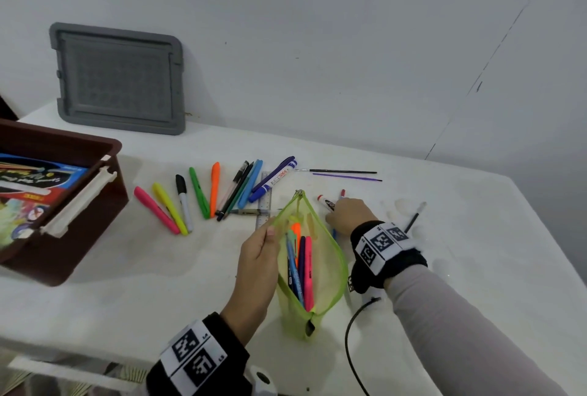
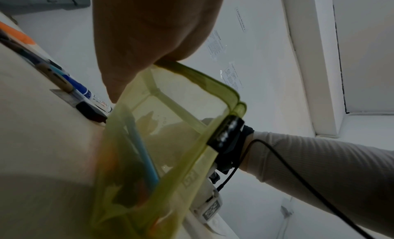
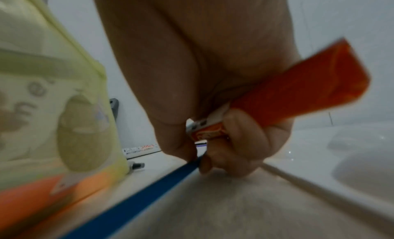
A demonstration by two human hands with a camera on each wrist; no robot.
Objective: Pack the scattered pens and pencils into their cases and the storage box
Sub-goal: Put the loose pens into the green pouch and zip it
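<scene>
A green mesh pencil case (image 1: 320, 271) lies open near the table's front, with several pens inside. My left hand (image 1: 269, 232) pinches its left rim and holds the mouth open; in the left wrist view the fingers (image 2: 149, 53) grip the green edge (image 2: 204, 84). Just right of the case, my right hand (image 1: 341, 218) is down on the table, curled round a red-capped marker (image 1: 324, 201). The right wrist view shows that marker (image 3: 298, 91) in the palm while the fingertips (image 3: 203, 165) pinch a blue pen (image 3: 138, 198) lying on the table.
A brown storage box (image 1: 104, 186) holding packs stands at the left, and its grey lid (image 1: 117, 78) leans on the wall. Loose highlighters and pens (image 1: 203, 195) and a ruler (image 1: 265, 202) lie behind the case. Two thin brushes (image 1: 343, 173) and a black pen (image 1: 413, 219) lie to the right.
</scene>
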